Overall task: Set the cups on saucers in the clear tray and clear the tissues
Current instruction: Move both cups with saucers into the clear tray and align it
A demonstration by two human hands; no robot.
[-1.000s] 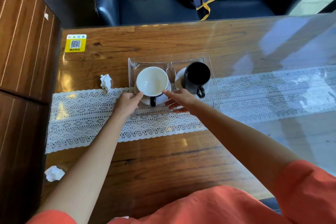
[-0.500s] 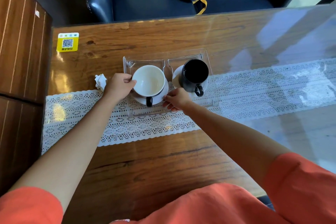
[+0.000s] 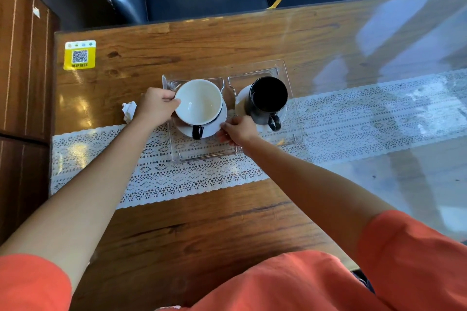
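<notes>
Now little changed since half-second earlier: left hand (image 3: 155, 107) still curled against white cup (image 3: 199, 101) at 9 o'clock; right hand (image 3: 236, 131) pinching saucer (image 3: 214, 126) rim at 4 o'clock.

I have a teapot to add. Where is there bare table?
Bare wood lies between the QR sticker and the clear tray, and on the near side of the lace runner. The tray is crowded with cups and both hands.

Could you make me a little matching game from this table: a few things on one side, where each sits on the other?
Things:
1. wide white cup with black handle
2. tall black mug
3. crumpled white tissue
4. yellow QR sticker

Places:
A. far left corner of the wooden table
B. tray's right compartment
C. bare wood beside the left hand
D. tray's left compartment

Pairs: 1-D, 2-B, 3-C, 4-A
</notes>
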